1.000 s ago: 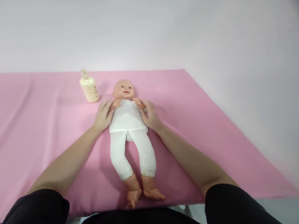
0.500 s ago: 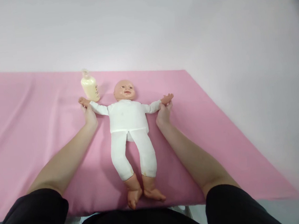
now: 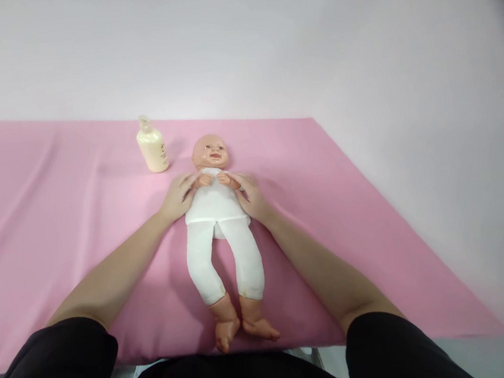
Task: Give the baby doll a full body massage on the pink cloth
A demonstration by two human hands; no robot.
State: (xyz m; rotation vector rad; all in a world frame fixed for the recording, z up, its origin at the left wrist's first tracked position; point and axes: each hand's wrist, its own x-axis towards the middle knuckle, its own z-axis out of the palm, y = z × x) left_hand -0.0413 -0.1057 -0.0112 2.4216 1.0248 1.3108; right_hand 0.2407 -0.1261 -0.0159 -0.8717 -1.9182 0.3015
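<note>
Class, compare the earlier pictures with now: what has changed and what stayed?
The doll's arms, spread wide half a second ago, are folded back over its chest; the left hand and right hand moved inward with them. The bottle and the doll's head and legs stayed put.

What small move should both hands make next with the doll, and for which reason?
Probably the left hand and right hand should gently open the arms of the doll outward. Both hold these arms bent in over its chest, whereas half a second ago they were stretched wide. Slowly seems wise, as the bottle stands near the left hand.
</note>
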